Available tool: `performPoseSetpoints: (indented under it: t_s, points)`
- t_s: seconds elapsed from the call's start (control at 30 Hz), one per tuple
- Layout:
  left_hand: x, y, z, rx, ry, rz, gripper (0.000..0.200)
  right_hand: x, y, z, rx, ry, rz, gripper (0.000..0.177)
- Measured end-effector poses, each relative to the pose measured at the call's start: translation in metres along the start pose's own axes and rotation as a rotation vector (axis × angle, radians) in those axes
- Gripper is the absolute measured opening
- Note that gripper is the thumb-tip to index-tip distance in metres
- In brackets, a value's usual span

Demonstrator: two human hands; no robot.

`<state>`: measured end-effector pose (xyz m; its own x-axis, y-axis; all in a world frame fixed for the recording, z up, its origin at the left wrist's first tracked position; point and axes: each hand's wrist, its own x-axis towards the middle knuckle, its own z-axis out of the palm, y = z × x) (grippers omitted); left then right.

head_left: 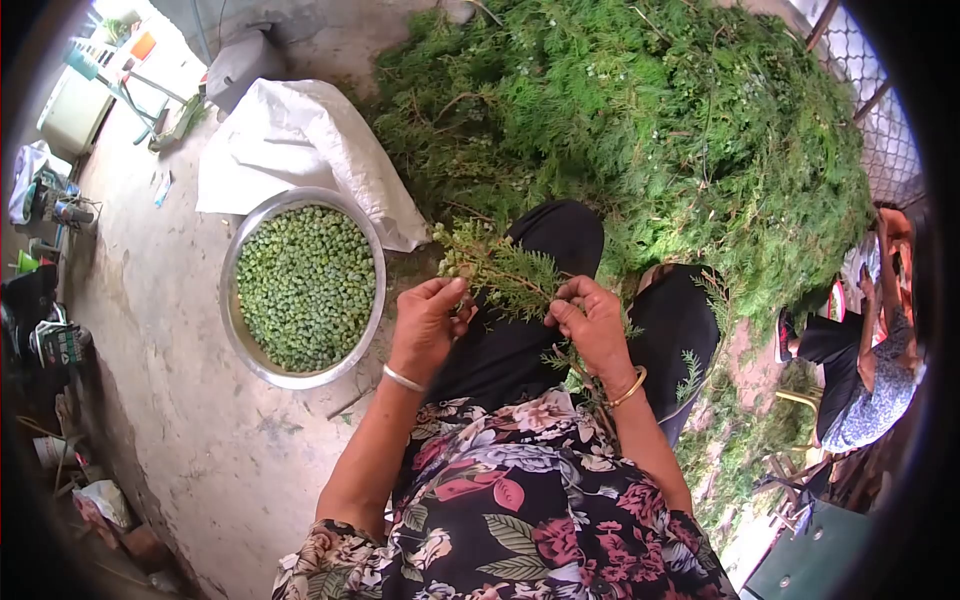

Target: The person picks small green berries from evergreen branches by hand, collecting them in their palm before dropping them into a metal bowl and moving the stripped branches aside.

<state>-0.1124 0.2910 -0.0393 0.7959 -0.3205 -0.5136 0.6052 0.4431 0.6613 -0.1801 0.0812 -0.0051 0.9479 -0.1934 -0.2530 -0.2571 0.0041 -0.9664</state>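
A leafy green conifer branch point(510, 272) with small pale green cones at its far end lies across my lap, above my dark trousers. My right hand point(595, 325), with a gold bangle at its wrist, is closed around the stem. At the cone-bearing end, my left hand point(428, 325) has thumb and forefinger pinched together; what is between them, if anything, is too small to make out. A round metal basin point(300, 379), left of my left hand, is filled with small green cones point(305, 285).
A white woven sack point(290, 140) lies behind the basin. Beyond my knees spreads a big heap of cut conifer branches point(640, 130). On the far right another person point(870, 390) sits. Assorted household items line the left wall, and leaf scraps litter the concrete floor point(190, 420).
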Motion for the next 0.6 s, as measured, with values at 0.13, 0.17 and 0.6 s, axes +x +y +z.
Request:
performPoseSetpoints:
  t_s: [0.13,0.17,0.6]
  points:
    - [0.007,-0.001,-0.001,0.138,-0.064,0.011,0.011,0.0,0.0,0.0,-0.034,0.014,-0.01,0.005]
    - [0.007,-0.001,-0.002,0.14,-0.065,0.009,0.011,-0.001,0.0,0.0,-0.048,0.017,-0.017,0.005]
    - [0.01,0.026,-0.087,-0.152,0.279,0.16,0.009,-0.002,0.009,-0.001,-0.071,0.011,-0.108,0.006]
